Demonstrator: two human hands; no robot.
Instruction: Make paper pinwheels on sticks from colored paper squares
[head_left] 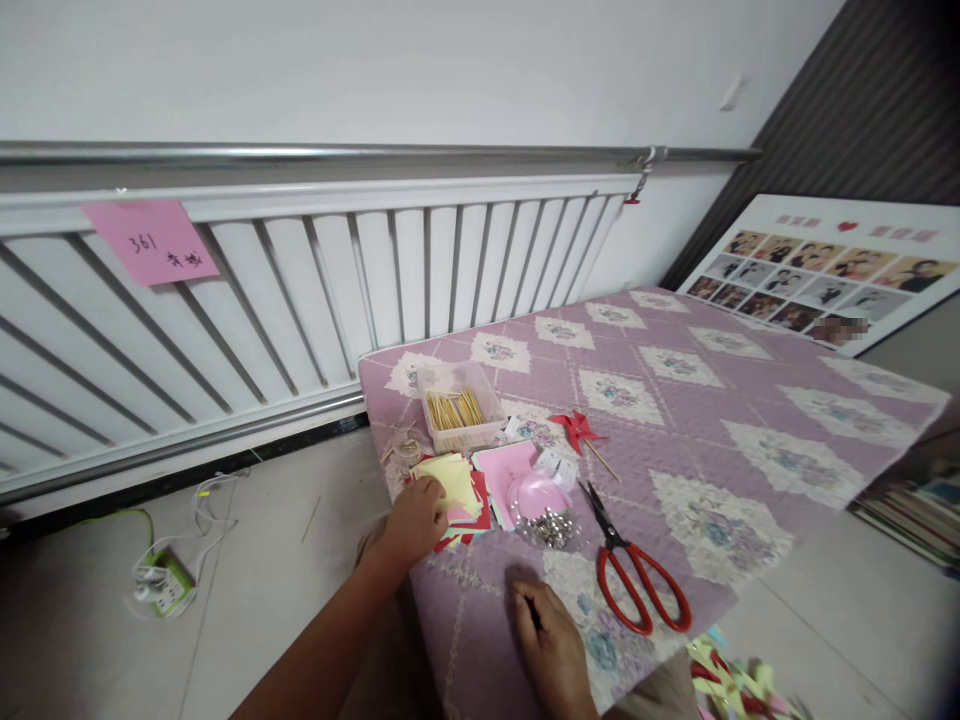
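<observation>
My left hand (418, 520) is at the near left edge of a stack of coloured paper squares, its fingers bent and closed on the yellow paper square (451, 474) on top. Red paper (481, 500) sticks out below. My right hand (553, 645) rests on the cloth near the front edge, loosely curled, with nothing visible in it. Between the hands and farther back lies a clear round container (534, 492) with silvery pins (551, 527) on pink paper (491, 470). Scissors with red handles (626, 560) lie right of my right hand, blades slightly apart.
A plastic box (469, 436) of wooden sticks (454, 408) stands at the back left of the patterned cloth (645, 480). A red pinwheel (577, 431) lies right of it. Finished pinwheels (739, 685) are piled below at right. A radiator (405, 260) borders the back; a power strip (172, 583) sits on the floor.
</observation>
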